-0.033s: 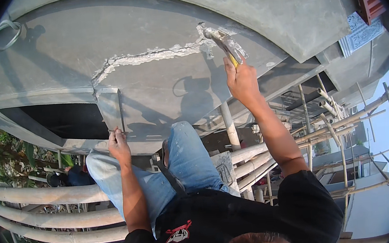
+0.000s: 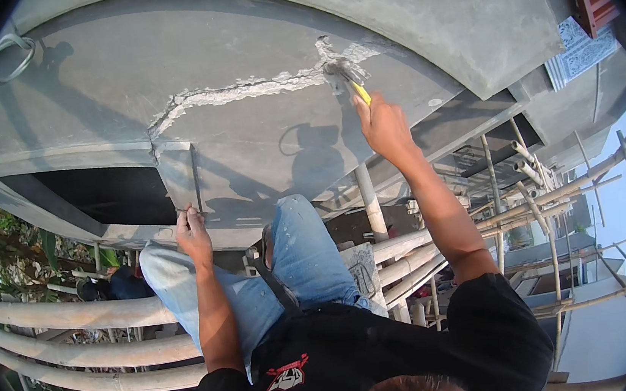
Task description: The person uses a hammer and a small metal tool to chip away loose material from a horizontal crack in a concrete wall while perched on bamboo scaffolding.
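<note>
My right hand (image 2: 386,128) is closed round the yellow handle of a hammer (image 2: 360,93). The hammer's head, smeared by motion, is against or just in front of the grey plastered wall (image 2: 254,144), beside the right end of a rough, pale chipped groove (image 2: 241,90). My left hand (image 2: 194,238) is lower down, its fingers pinched together by the lower corner of the dark window opening (image 2: 103,195). Whatever is between those fingers is too small to make out.
Thick bamboo poles (image 2: 86,357) run below me on the left, and more bamboo scaffolding (image 2: 542,194) is at the right. A curved concrete overhang (image 2: 431,15) sits above the groove. A looped grey cable (image 2: 12,59) hangs at the upper left.
The hammer has swung left and slightly down, its head now nearer the groove. My right hand has shifted slightly left with it. My left hand has stayed in place.
</note>
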The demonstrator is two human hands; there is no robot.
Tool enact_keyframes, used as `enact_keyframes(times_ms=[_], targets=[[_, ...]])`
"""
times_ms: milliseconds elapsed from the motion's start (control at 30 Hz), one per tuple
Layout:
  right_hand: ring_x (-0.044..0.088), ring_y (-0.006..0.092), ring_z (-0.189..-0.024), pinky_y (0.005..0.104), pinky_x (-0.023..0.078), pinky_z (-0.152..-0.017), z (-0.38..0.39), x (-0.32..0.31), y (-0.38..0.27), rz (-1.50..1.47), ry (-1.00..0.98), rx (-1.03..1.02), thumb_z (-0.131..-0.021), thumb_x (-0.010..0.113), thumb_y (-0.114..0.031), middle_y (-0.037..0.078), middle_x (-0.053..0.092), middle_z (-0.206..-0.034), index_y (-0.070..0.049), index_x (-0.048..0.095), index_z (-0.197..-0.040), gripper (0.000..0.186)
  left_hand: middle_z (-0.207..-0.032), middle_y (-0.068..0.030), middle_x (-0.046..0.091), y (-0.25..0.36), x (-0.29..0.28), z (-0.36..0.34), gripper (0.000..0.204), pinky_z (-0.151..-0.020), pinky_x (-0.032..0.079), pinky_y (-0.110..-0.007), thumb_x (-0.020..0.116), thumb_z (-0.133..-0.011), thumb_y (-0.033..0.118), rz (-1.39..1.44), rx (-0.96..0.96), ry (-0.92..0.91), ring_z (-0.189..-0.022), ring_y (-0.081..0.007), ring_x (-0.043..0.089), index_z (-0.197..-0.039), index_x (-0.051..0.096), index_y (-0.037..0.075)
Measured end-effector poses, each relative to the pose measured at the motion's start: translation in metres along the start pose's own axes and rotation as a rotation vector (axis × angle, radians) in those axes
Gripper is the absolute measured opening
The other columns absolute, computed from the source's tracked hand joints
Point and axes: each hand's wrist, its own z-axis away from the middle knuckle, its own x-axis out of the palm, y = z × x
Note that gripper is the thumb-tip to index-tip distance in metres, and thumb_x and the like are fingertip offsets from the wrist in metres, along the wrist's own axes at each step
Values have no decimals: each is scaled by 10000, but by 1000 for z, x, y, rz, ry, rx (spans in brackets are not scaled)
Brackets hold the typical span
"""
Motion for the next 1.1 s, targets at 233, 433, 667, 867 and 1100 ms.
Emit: enact_keyframes(times_ms=[233, 433, 667, 867, 1100], targets=[[608, 483, -612, 548, 459, -540, 19, -5, -6, -278, 241, -107, -974, 538, -317, 281, 587, -607, 55, 552, -895, 381, -814, 21, 595, -9, -3, -1, 289, -598, 437, -199, 574, -979, 205, 12, -19, -4, -671, -44, 510, -1128, 654, -29], [607, 476, -601, 542, 462, -536, 18, 8, 7, -52, 49, 38, -964, 554, -292, 280, 588, -610, 44, 546, -908, 341, -858, -15, 601, -6, 0, -3, 310, -691, 464, -236, 525, -996, 203, 3, -75, -45, -735, -82, 531, -1110, 643, -60], [600, 483, -605, 537, 454, -542, 44, 19, 24, -181, 40, 42, -973, 541, -296, 268, 579, -602, 31, 545, -864, 345, -928, -34, 616, -20, 2, 0, 293, -754, 483, -227, 503, -1016, 193, -70, 63, -58, -836, -93, 575, -1163, 607, -39], [587, 447, -604, 483, 442, -558, 155, 73, 44, -528, 37, 289, -970, 549, -321, 242, 583, -623, 28, 570, -841, 373, -1000, -96, 655, 46, 60, 26, 151, -813, 514, -286, 537, -978, 63, -123, 399, -296, -916, -156, 629, -1063, 616, -34], [578, 290, -550, 401, 435, -552, 224, 105, 52, -758, 1, 607, -970, 558, -326, 189, 566, -615, 23, 585, -813, 383, -977, -128, 633, 180, 173, 23, 347, -781, 543, -375, 645, -740, -135, -267, 1310, -646, -935, -317, 661, -1038, 639, 44]])
